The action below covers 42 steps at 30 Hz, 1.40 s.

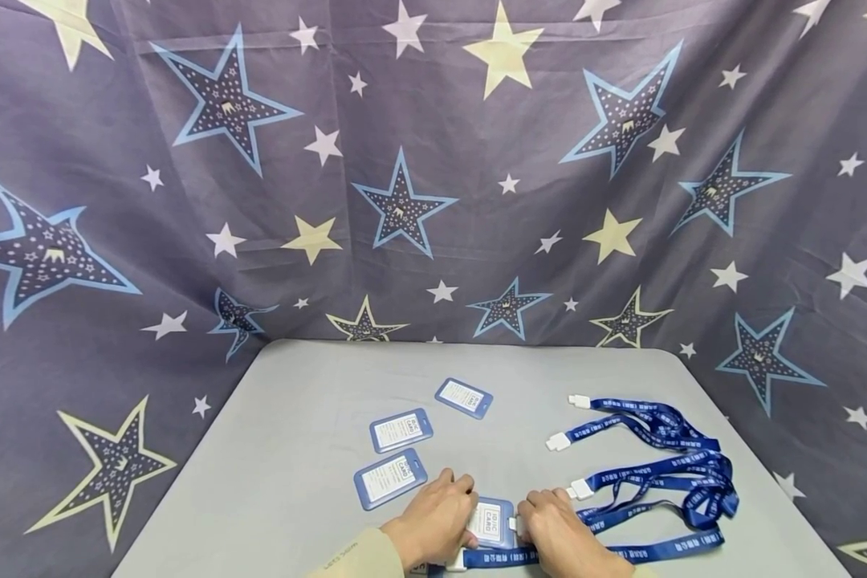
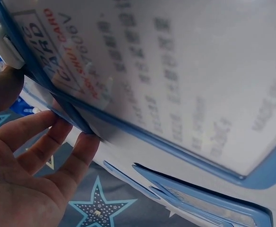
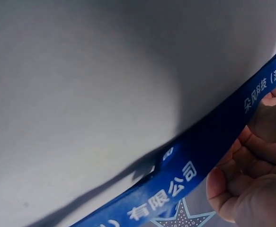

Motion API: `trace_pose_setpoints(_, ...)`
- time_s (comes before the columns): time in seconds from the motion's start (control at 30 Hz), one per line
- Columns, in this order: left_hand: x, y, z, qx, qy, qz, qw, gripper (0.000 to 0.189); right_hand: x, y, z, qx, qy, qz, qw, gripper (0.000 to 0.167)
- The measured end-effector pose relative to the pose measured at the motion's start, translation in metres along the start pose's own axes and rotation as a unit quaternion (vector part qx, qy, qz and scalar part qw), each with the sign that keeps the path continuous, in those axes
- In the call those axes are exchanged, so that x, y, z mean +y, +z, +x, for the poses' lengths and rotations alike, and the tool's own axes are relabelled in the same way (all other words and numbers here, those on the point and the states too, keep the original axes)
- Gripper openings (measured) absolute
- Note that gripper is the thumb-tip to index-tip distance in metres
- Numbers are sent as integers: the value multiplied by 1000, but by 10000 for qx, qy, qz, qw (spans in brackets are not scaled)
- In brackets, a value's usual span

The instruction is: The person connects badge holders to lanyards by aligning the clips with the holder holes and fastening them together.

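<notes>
My left hand (image 1: 437,518) grips the left end of a blue-framed badge holder (image 1: 491,522); in the left wrist view its fingertips lie at the frame's edge. At the badge's slotted right end, my right hand (image 1: 555,530) pinches a white lanyard clip (image 1: 516,525), mostly hidden by the fingers. A blue lanyard (image 1: 502,557) with white lettering runs in front of both hands, and crosses before the curled right fingers in the right wrist view. Its white clip (image 1: 457,560) sits at another badge holder (image 2: 152,85), which looms large in the left wrist view and is mostly hidden in the head view.
Three more badge holders (image 1: 390,478) lie left and behind my hands on the grey table (image 1: 296,417). To the right, several blue lanyards (image 1: 657,482) lie bunched, white clips (image 1: 580,488) pointing left. A star-patterned cloth (image 1: 433,265) hangs around the table.
</notes>
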<state>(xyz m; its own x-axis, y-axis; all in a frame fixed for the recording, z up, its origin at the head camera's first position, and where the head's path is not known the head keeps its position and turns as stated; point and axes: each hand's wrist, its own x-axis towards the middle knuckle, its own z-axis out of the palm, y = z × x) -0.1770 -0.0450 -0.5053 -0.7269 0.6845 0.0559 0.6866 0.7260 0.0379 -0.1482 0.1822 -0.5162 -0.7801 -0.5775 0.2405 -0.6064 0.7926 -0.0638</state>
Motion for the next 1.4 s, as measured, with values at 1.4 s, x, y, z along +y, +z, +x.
trace_pose_setpoints(1.4,0,-2,2,-9,-71,76,9999,45,0,-6,2,-464,118,339,9983,8)
